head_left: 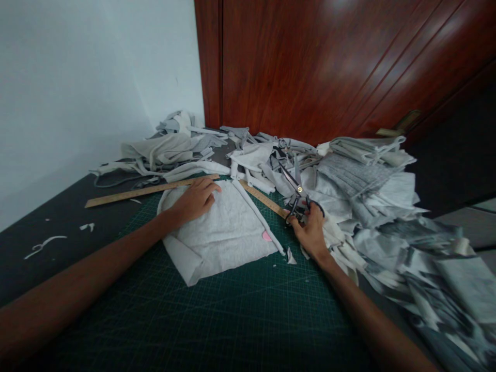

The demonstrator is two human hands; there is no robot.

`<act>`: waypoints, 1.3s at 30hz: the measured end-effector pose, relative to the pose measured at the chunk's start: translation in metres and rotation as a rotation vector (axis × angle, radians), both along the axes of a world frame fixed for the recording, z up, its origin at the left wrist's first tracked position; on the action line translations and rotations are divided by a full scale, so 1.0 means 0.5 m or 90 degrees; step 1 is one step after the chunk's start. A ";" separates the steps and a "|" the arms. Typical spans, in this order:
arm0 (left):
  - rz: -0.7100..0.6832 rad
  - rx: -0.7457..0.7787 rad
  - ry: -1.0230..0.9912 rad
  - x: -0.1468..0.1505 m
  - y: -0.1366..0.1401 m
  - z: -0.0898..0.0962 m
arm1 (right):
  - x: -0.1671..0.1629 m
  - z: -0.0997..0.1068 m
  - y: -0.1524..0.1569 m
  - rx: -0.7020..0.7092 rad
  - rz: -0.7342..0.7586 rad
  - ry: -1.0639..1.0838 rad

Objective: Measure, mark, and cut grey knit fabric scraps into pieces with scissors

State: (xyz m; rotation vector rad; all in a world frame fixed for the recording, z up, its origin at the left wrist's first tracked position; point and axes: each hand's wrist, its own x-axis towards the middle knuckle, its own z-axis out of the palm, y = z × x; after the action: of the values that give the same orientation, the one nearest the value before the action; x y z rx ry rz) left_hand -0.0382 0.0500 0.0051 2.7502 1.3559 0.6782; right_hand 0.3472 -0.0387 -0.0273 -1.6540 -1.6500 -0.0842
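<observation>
A light grey piece of fabric [228, 232] lies on the green cutting mat [217, 320], its right edge rolled over and a pink spot near its lower right. My left hand [196, 199] rests on the fabric's upper left part, fingers laid out and slightly bent. To the right of the cloth, my right hand [310, 230] grips a pair of scissors [299, 189] by the black handles. Their blades are parted and point away from me, over the scraps. A wooden ruler [147, 191] passes just beyond my left hand; another ruler [265, 200] slants beside the rolled edge.
Heaps of grey and white fabric scraps [163, 150] line the back against the wall. Stacked, folded cloth [356, 173] and more loose pieces [418, 258] spread along the right. Small offcuts [46, 244] dot the dark table at left. A reddish wooden door [310, 67] stands behind.
</observation>
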 end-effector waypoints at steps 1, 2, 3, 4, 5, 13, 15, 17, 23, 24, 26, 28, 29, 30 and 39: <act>-0.002 -0.002 -0.005 -0.001 0.001 0.000 | 0.005 -0.003 0.004 -0.010 -0.002 0.011; -0.003 -0.004 -0.009 -0.002 0.001 0.000 | 0.009 -0.005 0.008 -0.020 -0.004 0.018; -0.002 -0.007 -0.010 -0.002 0.001 0.000 | 0.014 -0.006 0.013 -0.030 -0.005 0.021; -0.001 -0.009 -0.009 -0.003 0.001 0.000 | 0.019 -0.005 0.018 -0.040 -0.007 0.022; 0.001 -0.011 -0.007 -0.003 0.002 0.000 | 0.024 -0.003 0.023 -0.050 -0.009 0.020; 0.002 -0.011 0.001 0.000 0.002 -0.002 | 0.081 0.088 0.052 -0.043 0.074 -0.071; 0.006 -0.011 0.002 0.000 0.003 -0.002 | 0.082 0.118 0.045 0.004 0.088 -0.076; 0.005 -0.011 0.003 0.000 0.003 -0.002 | 0.064 0.140 0.029 0.038 0.116 -0.079; -0.011 0.003 0.016 -0.003 0.002 -0.003 | -0.074 0.135 -0.061 -0.116 0.471 -0.105; -0.019 0.006 0.019 -0.004 0.002 -0.002 | -0.094 0.127 -0.073 -0.124 0.508 -0.142; -0.043 0.005 0.022 -0.004 0.002 0.000 | -0.119 0.109 -0.088 -0.118 0.544 -0.216; -0.074 -0.004 0.028 -0.004 0.002 0.002 | -0.122 0.093 -0.089 -0.098 0.552 -0.271; -0.090 -0.010 0.034 -0.003 0.002 0.003 | -0.117 0.085 -0.086 -0.088 0.546 -0.282; -0.107 -0.017 0.042 -0.003 0.002 0.004 | -0.109 0.078 -0.082 -0.080 0.535 -0.280; -0.115 -0.088 0.111 0.002 -0.007 0.007 | -0.050 0.092 -0.043 -0.034 0.258 -0.129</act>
State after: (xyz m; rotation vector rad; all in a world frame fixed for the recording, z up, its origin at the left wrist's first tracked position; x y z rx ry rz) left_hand -0.0374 0.0465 0.0087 2.8280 1.1112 0.3292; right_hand 0.3221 -0.0605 0.0189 -1.3516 -2.1289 -0.0056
